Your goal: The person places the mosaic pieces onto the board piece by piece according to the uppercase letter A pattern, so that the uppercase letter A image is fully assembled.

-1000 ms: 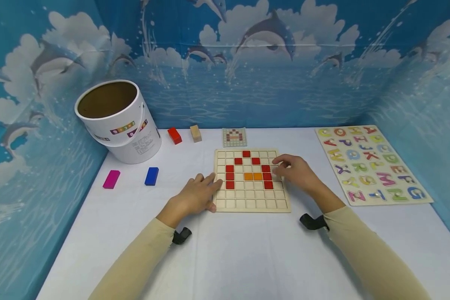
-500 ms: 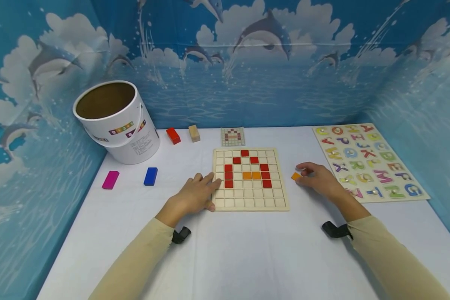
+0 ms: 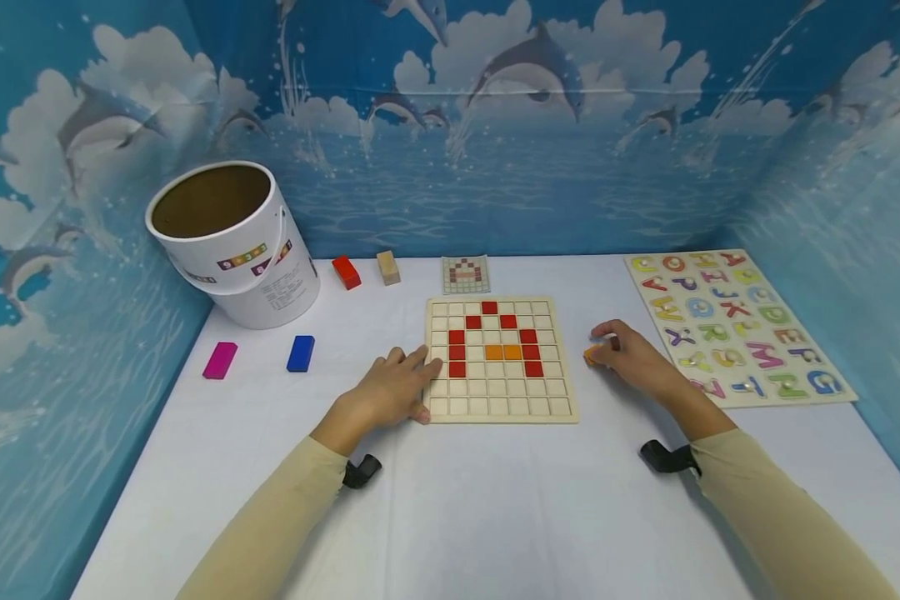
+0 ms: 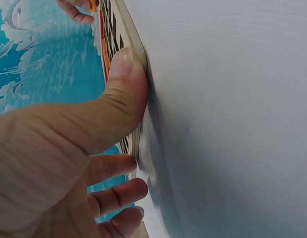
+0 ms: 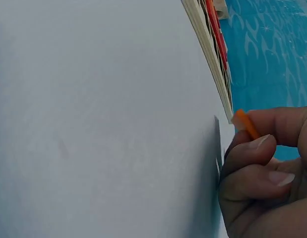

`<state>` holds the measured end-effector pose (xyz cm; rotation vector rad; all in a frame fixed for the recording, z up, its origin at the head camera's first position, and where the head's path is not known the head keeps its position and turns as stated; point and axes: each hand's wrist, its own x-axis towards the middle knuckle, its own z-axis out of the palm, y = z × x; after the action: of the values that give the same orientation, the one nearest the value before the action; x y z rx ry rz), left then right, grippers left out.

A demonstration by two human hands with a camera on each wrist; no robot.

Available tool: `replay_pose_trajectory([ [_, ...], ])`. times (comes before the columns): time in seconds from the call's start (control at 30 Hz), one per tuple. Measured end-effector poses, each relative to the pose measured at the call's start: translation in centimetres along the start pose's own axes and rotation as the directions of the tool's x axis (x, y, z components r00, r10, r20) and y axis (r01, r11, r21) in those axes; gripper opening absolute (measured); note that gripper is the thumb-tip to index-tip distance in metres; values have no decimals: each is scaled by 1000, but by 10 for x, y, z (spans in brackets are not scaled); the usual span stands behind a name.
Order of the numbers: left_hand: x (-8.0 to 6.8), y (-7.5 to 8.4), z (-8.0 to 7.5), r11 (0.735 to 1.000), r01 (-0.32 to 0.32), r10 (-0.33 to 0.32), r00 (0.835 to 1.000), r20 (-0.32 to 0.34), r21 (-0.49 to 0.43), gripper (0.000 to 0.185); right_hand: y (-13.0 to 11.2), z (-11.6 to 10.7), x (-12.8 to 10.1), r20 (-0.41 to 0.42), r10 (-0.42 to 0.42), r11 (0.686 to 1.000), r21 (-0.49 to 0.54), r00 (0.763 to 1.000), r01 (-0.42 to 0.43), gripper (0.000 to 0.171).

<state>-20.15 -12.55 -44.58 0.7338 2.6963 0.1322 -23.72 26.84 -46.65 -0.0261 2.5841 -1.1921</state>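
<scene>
My left hand (image 3: 396, 387) rests at the left edge of a square wooden grid board (image 3: 487, 408), fingers over its surface. In the left wrist view the thumb (image 4: 121, 99) presses on the board's edge and the other fingers are loosely bent. Red tiles (image 3: 457, 352) and two orange tiles (image 3: 503, 352) lie in the grid as an A shape. Just right of the board, my right hand (image 3: 630, 354) pinches a small orange tile (image 5: 247, 124) between thumb and finger. Behind the board lies a small pattern card (image 3: 466, 274) with a similar A.
A white bucket (image 3: 262, 292) stands back left. Near it lie a red block (image 3: 347, 272), a plain wood block (image 3: 388, 268), a blue block (image 3: 301, 353) and a magenta block (image 3: 221, 361). An alphabet puzzle board (image 3: 738, 329) lies to the right.
My right hand has moved from over the board's right edge out to the table on the right, where it has picked up an orange tile. My left hand has stayed in place.
</scene>
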Motion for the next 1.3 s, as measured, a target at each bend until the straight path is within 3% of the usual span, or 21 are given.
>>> replay_pose_trajectory([
  [0.23, 0, -1, 1, 1000, -7, 7, 1000, -3, -2, 91, -9, 2, 7, 26, -21, 981, 192, 999, 15, 43],
  [0.43, -2, -2, 2, 1000, 5, -5, 1000, -2, -20, 91, -31, 22, 20, 58, -65, 919, 392, 996, 37, 46],
  [0.57, -4, -2, 4, 1000, 9, -9, 1000, -3, -15, 91, -49, 43, 29, 94, -70, 891, 453, 993, 20, 42],
  [0.7, -4, -2, 7, 1000, 2, -2, 1000, -14, 0, 90, -66, 61, 34, 111, -74, 886, 463, 991, 14, 41],
  [0.83, -3, -2, 7, 1000, 6, -6, 1000, -17, 14, 91, -79, 75, 38, 165, -110, 896, 443, 980, 26, 41],
  [0.97, -2, -1, 6, 1000, 6, -6, 1000, -13, 14, 91, -89, 86, 40, 213, -139, 927, 371, 967, 52, 37],
  [1.13, -1, -1, 4, 1000, -1, 1, 1000, -11, -5, 91, -101, 94, 38, 179, -153, 980, 155, 972, 126, 29],
  [1.3, 0, -1, 4, 1000, 4, -4, 1000, -11, 3, 91, -108, 100, 38, 132, -176, 981, -62, 976, 185, 25],
])
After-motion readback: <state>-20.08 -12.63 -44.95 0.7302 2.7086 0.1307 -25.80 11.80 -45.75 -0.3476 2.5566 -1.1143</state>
